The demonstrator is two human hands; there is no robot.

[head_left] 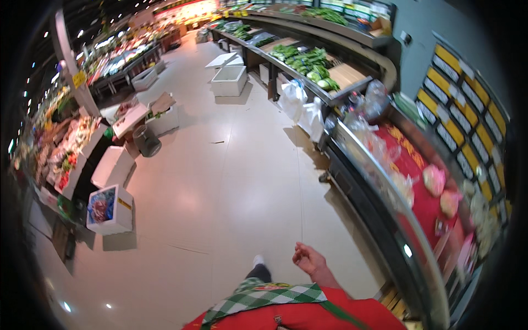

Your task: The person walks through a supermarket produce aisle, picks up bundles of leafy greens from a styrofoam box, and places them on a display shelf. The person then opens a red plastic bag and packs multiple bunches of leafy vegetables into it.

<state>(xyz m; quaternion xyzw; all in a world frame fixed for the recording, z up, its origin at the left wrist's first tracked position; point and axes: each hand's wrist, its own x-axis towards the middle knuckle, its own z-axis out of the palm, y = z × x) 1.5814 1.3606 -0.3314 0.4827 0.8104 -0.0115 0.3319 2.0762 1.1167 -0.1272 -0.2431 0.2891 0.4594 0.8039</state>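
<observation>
My right hand (309, 257) hangs over the pale floor in front of my body. Its fingers are loosely curled and a little apart, and I see nothing held in them. It touches nothing; the nearest fixture is the long dark display case (379, 203) to its right. My left hand is out of sight. Below, a green checked apron (269, 297) covers part of my red top, and one foot (258, 260) in white shows ahead of it.
The case holds pink bagged goods (434, 180) on red lining. White bags (292, 99) hang by the leafy green vegetables (308, 63). White foam boxes (229, 81) stand on the floor, one with bagged goods (103, 208) at left. A dark bin (147, 141) stands near produce stalls.
</observation>
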